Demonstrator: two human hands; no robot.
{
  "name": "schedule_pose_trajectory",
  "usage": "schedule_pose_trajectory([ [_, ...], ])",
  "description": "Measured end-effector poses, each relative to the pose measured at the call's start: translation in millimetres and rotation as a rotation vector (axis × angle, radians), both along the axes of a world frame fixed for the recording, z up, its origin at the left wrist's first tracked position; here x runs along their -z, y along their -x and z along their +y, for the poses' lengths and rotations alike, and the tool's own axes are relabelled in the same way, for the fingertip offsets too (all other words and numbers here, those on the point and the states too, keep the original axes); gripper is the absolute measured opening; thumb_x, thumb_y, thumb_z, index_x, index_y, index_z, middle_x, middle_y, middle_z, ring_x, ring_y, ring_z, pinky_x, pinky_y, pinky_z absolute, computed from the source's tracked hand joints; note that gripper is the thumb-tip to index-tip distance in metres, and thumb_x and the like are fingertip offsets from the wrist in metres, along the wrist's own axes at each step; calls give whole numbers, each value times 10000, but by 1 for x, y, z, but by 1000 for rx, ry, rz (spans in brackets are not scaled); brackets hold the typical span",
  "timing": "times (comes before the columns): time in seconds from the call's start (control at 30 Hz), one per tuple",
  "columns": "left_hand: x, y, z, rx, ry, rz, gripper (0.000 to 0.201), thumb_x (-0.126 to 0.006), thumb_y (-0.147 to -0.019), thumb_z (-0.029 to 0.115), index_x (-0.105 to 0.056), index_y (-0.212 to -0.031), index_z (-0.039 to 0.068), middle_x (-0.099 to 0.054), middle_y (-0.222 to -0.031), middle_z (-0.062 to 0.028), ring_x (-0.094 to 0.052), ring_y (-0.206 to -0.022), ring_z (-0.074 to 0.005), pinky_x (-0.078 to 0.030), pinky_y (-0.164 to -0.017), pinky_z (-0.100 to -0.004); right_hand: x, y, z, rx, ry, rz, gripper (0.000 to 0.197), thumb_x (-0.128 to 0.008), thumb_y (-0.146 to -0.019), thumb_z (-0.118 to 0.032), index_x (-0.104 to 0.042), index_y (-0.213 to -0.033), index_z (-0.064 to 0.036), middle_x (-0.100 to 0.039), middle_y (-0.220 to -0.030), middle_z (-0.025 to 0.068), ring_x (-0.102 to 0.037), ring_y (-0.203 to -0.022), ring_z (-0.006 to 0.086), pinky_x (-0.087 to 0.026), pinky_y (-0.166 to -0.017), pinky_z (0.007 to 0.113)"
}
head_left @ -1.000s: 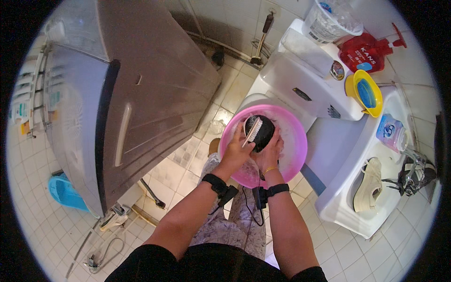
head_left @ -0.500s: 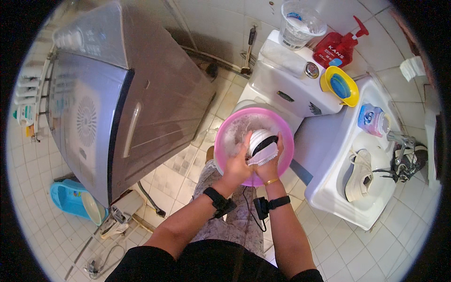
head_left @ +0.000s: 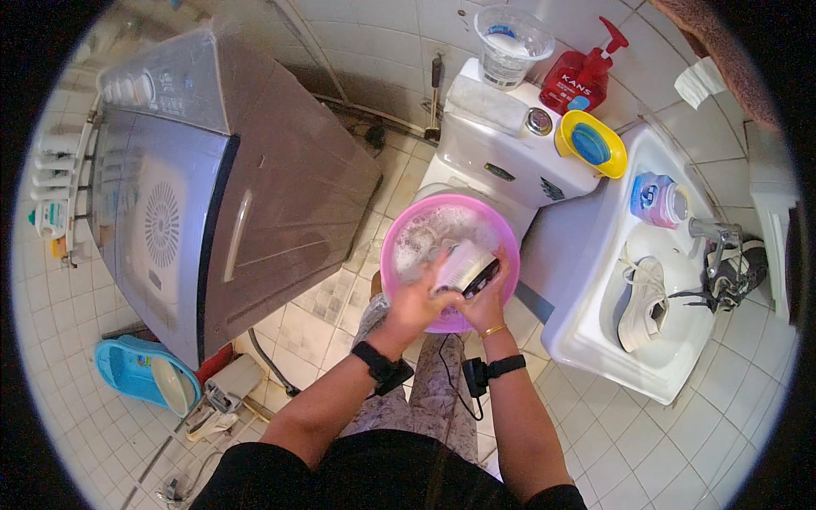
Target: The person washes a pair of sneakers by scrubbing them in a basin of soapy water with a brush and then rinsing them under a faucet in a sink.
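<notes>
Over a pink basin (head_left: pixel 388 255) of foamy water, both my hands are around a white thing with a black band, seemingly a shoe (head_left: pixel 463 265). My right hand (head_left: pixel 487 299) wraps its right and lower side, fingers curled along the edge. At its left side is my left hand (head_left: pixel 415 304), fingers smeared by motion but bent against the white surface. My thumbs come close together below it. Part of the shoe lies behind my fingers, and whether a small tool is held there too cannot be made out. Suds (head_left: pixel 416 242) float in the basin.
Behind the basin, the toilet tank (head_left: pixel 476 140) bears a clear tub (head_left: pixel 510 47), a red pump bottle (head_left: pixel 578 81) and a yellow dish (head_left: pixel 612 161). A white shoe (head_left: pixel 643 306) lies in the sink (head_left: pixel 578 340) by a dark shoe (head_left: pixel 739 272). Left stands a washing machine (head_left: pixel 289 195).
The shoe has turned in my hands and its black band now lies lower right. My left hand has shifted slightly left and blurs. More foam shows in the basin.
</notes>
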State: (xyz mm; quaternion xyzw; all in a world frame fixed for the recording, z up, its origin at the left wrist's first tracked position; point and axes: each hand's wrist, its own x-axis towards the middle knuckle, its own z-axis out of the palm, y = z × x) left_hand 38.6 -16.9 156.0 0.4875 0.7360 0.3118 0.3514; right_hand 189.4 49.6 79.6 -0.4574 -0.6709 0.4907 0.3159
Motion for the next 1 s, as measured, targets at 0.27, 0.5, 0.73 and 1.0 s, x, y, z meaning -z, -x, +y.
schedule_pose_trajectory([
  [0.27, -22, 7, -12, 224, 47, 463, 521, -581, -949, 276, -483, -1445, 151, -649, -842, -133, -647, -640, -276, -526, -566, -398, 1, -7, -1, -24, 32, -56, 1126, -918, -565, -197, -210, -1429, -53, -112, -1567, 288, -213, -1449, 408, -255, -1179, 430],
  [0.5, -19, -13, -6, 257, -258, 523, 548, -628, -808, 95, -605, -1349, 178, -615, -677, -67, -620, -549, -214, -512, -500, -352, 0, -5, -5, 92, 82, -63, 1006, -919, -573, -260, -328, -1370, -93, -143, -1572, 292, -261, -1431, 436, -257, -1178, 453],
  [0.73, 14, -1, 7, 257, -174, 446, 575, -594, -838, 72, -550, -1400, 187, -615, -661, -106, -626, -547, -265, -512, -499, -386, -1, -9, -27, 30, -16, -56, 924, -902, -587, -156, -336, -1315, -106, -211, -1543, 297, -304, -1407, 451, -328, -1140, 473],
  [1.0, -2, -8, -17, 259, -169, 353, 617, -589, -851, 80, -495, -1443, 222, -648, -715, -160, -632, -525, -284, -497, -468, -389, -12, -16, -16, 79, -67, -54, 879, -881, -580, -67, -345, -1276, -104, -282, -1511, 254, -344, -1373, 424, -318, -1135, 476],
])
